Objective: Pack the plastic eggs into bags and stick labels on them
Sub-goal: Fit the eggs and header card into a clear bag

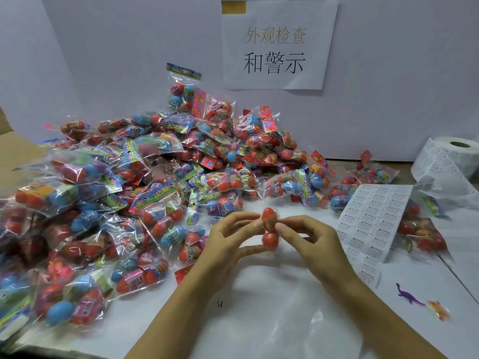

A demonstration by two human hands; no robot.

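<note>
A red plastic egg [269, 230], opened into two halves one above the other, is held above the white table [259, 320]. My left hand [228, 244] pinches it from the left and my right hand [303, 237] pinches it from the right at the join. A big heap of packed clear bags of eggs [145, 193] fills the left and middle of the table. A sheet of white warning labels [373, 218] lies to the right of my hands. A roll of labels [456, 156] stands at the far right.
A purple toy dinosaur [409, 296] and an orange toy [438, 309] lie at the front right. A clear empty bag [298, 307] lies flat under my wrists. A paper sign [277, 42] hangs on the back wall. A cardboard box [15, 154] stands at the left.
</note>
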